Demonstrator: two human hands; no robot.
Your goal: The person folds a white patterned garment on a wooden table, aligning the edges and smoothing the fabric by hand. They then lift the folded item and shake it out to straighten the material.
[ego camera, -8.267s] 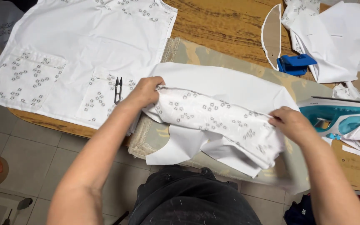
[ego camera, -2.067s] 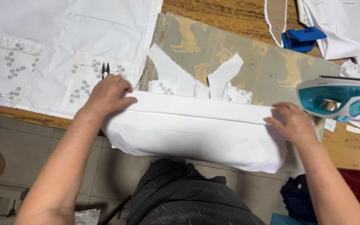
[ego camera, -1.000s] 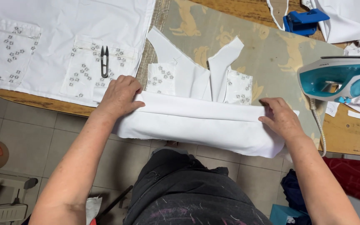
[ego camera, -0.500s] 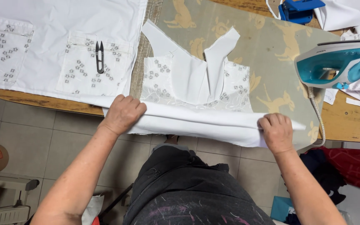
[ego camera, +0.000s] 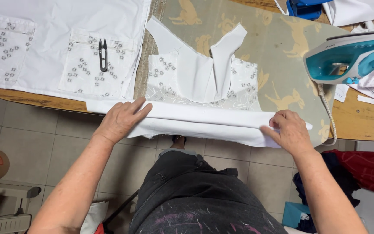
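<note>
Two hands on the folded white fabric, left hand flat, right hand pinching its end.

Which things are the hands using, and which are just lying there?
In use: left hand, right hand, folded white fabric, padded ironing mat.
Lying about: thread snips, turquoise iron, white pocketed garment, blue object.
</note>
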